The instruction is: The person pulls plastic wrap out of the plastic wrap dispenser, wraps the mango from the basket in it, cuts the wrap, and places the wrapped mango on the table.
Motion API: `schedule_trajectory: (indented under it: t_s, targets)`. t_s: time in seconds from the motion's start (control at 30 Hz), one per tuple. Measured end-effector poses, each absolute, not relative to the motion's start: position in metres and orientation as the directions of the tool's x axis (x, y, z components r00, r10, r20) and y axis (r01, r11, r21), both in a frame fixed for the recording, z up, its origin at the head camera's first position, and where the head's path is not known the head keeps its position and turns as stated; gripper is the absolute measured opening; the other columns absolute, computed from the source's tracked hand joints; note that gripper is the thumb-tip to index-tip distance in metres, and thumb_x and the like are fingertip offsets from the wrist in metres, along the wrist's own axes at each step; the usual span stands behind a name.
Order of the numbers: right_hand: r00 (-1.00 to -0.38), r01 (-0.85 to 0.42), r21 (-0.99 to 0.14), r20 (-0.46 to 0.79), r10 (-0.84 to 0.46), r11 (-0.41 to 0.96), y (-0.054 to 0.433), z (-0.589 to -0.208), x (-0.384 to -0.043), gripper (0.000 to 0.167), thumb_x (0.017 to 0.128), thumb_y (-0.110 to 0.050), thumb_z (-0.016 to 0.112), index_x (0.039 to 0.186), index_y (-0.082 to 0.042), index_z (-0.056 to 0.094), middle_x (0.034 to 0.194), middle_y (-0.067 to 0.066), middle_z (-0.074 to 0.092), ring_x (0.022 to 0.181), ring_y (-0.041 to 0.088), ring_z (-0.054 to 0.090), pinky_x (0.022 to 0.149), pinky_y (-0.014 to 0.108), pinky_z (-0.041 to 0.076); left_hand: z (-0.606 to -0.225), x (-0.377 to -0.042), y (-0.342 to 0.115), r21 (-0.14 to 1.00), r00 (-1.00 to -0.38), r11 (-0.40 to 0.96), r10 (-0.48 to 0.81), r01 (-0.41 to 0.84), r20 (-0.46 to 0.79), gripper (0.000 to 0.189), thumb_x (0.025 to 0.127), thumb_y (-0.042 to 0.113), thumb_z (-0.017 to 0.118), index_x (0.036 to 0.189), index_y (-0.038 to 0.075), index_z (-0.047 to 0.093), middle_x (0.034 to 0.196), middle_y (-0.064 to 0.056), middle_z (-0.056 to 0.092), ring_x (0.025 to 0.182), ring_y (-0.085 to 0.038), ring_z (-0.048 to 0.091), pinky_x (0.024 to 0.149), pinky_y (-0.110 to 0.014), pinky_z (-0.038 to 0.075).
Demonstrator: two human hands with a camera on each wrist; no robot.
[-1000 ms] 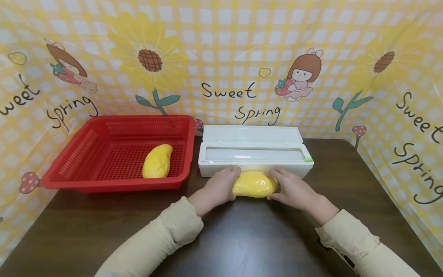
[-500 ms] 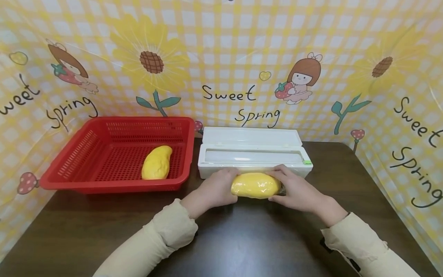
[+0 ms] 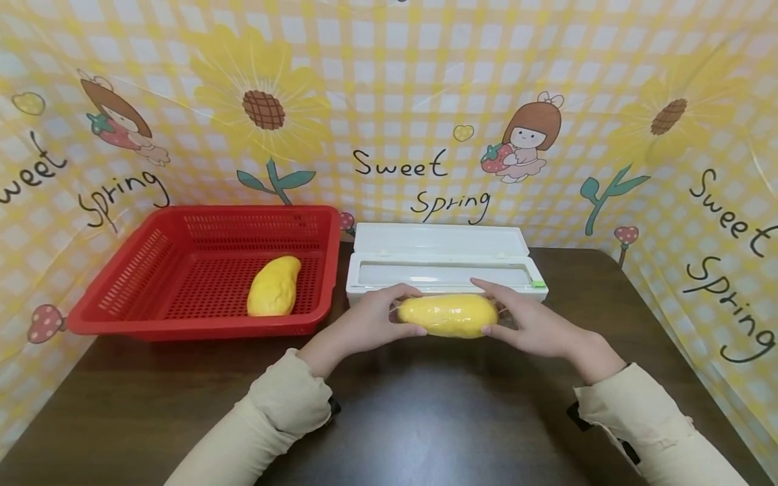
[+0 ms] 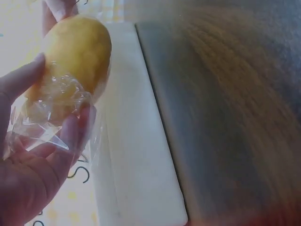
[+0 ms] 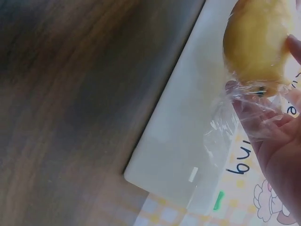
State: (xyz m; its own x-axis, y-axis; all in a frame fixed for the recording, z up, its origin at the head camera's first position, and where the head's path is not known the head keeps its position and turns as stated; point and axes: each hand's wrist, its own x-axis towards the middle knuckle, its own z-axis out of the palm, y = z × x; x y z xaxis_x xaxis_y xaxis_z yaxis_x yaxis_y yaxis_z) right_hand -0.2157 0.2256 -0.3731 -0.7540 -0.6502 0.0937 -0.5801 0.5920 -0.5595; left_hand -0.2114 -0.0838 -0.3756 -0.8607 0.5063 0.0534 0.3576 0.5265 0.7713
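A yellow mango (image 3: 448, 315) in clear cling film lies crosswise between my two hands, in front of the white cling film box. My left hand (image 3: 372, 320) holds its left end between thumb and fingers. At the other end, my right hand (image 3: 542, 327) pinches it, thumb toward me and fingers on the far side. Loose, crinkled film (image 4: 49, 129) bunches past the mango over the left palm in the left wrist view. More slack film (image 5: 261, 101) gathers by the right fingers in the right wrist view.
Behind the hands stands the white cling film box (image 3: 486, 255), lid raised, with a roll inside and a green tab at its right. A red basket (image 3: 206, 329) on the left holds a second yellow mango (image 3: 273, 287). A patterned cloth backs the dark table (image 3: 413, 418).
Both hands have spread apart toward the mango's ends, and more of its wrapped surface shows between them. The mango sits slightly higher in the head view. Basket and box stay put.
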Motion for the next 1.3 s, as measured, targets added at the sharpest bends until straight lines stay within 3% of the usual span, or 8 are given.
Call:
schedule_trajectory:
  t_s: [0.17, 0.3, 0.47, 0.6, 0.87, 1.03, 1.13, 1.3]
  targets:
    - [-0.766, -0.563, -0.557, 0.076, -0.639, 0.61, 0.226, -0.368, -0.217, 0.071, 0.1, -0.021, 0.069, 0.158, -0.004, 0.031, 0.13, 0.014, 0.06, 0.114, 0.028, 0.063, 0.093, 0.046, 0.055, -0.376, -0.213, -0.088, 0.821, -0.872, 0.487, 0.489, 0.3, 0.028, 0.057, 0.088, 0.027, 0.083, 0.139, 0.012, 0.062, 0.114, 0.0, 0.067, 0.098, -0.017, 0.063, 0.08, -0.03, 0.055]
    - [-0.772, -0.617, -0.44, 0.175, -0.611, 0.653, 0.223, -0.363, -0.215, 0.07, 0.098, -0.029, 0.072, 0.155, -0.005, 0.039, 0.14, 0.016, 0.056, 0.123, 0.032, 0.058, 0.099, 0.051, 0.049, -0.374, -0.214, -0.089, 0.827, -0.876, 0.49, 0.482, 0.277, 0.008, 0.054, 0.092, 0.027, 0.079, 0.14, 0.013, 0.061, 0.107, -0.001, 0.066, 0.092, -0.018, 0.061, 0.075, -0.03, 0.053]
    - [-0.561, -0.804, -0.127, 0.486, -0.67, 0.581, 0.213, -0.36, -0.21, 0.064, 0.079, -0.022, 0.088, 0.134, -0.006, 0.059, 0.137, 0.019, 0.056, 0.125, 0.04, 0.053, 0.1, 0.058, 0.044, -0.369, -0.216, -0.091, 0.82, -0.869, 0.496, 0.494, 0.284, 0.002, 0.05, 0.097, 0.03, 0.072, 0.141, 0.013, 0.058, 0.105, -0.001, 0.063, 0.094, -0.019, 0.059, 0.078, -0.032, 0.053]
    - [-0.442, -0.84, 0.031, 0.54, -0.716, 0.542, 0.199, -0.369, -0.21, 0.08, 0.064, -0.02, 0.098, 0.13, -0.005, 0.056, 0.131, 0.019, 0.056, 0.119, 0.04, 0.054, 0.097, 0.058, 0.046, -0.365, -0.217, -0.093, 0.803, -0.867, 0.516, 0.499, 0.298, 0.001, 0.047, 0.1, 0.031, 0.068, 0.142, 0.013, 0.057, 0.105, -0.001, 0.062, 0.094, -0.02, 0.058, 0.079, -0.034, 0.052]
    - [-0.436, -0.814, 0.054, 0.599, -0.671, 0.578, 0.189, -0.39, -0.218, 0.087, 0.059, 0.001, 0.097, 0.129, -0.002, 0.047, 0.126, 0.025, 0.051, 0.116, 0.044, 0.054, 0.091, 0.058, 0.05, -0.361, -0.219, -0.09, 0.766, -0.869, 0.558, 0.494, 0.32, 0.003, 0.049, 0.104, 0.037, 0.06, 0.144, 0.011, 0.054, 0.103, -0.004, 0.063, 0.091, -0.021, 0.058, 0.08, -0.037, 0.051]
    - [-0.456, -0.808, 0.037, 0.592, -0.664, 0.588, 0.189, -0.392, -0.221, 0.091, 0.057, 0.004, 0.095, 0.132, 0.0, 0.044, 0.127, 0.026, 0.051, 0.116, 0.045, 0.054, 0.093, 0.057, 0.049, -0.355, -0.211, -0.081, 0.647, -0.909, 0.663, 0.399, 0.377, 0.121, 0.068, 0.093, 0.044, 0.073, 0.15, 0.016, 0.051, 0.138, -0.007, 0.057, 0.123, -0.025, 0.053, 0.098, -0.051, 0.049]
    - [-0.473, -0.804, 0.02, 0.585, -0.659, 0.594, 0.19, -0.392, -0.221, 0.093, 0.057, 0.002, 0.096, 0.134, 0.001, 0.043, 0.129, 0.027, 0.05, 0.116, 0.045, 0.054, 0.094, 0.057, 0.05, -0.353, -0.206, -0.073, 0.46, -0.84, 0.703, 0.456, 0.542, 0.293, 0.066, 0.084, 0.039, 0.084, 0.142, 0.018, 0.059, 0.149, -0.008, 0.049, 0.136, -0.028, 0.044, 0.101, -0.057, 0.046]
    - [-0.499, -0.798, -0.018, 0.579, -0.644, 0.602, 0.191, -0.392, -0.223, 0.091, 0.059, 0.002, 0.095, 0.135, 0.002, 0.044, 0.13, 0.027, 0.05, 0.116, 0.043, 0.054, 0.096, 0.055, 0.05, -0.363, -0.206, -0.065, 0.273, -0.727, 0.683, 0.564, 0.677, 0.391, 0.059, 0.078, 0.022, 0.092, 0.13, 0.019, 0.065, 0.139, -0.008, 0.052, 0.13, -0.026, 0.046, 0.093, -0.051, 0.05]
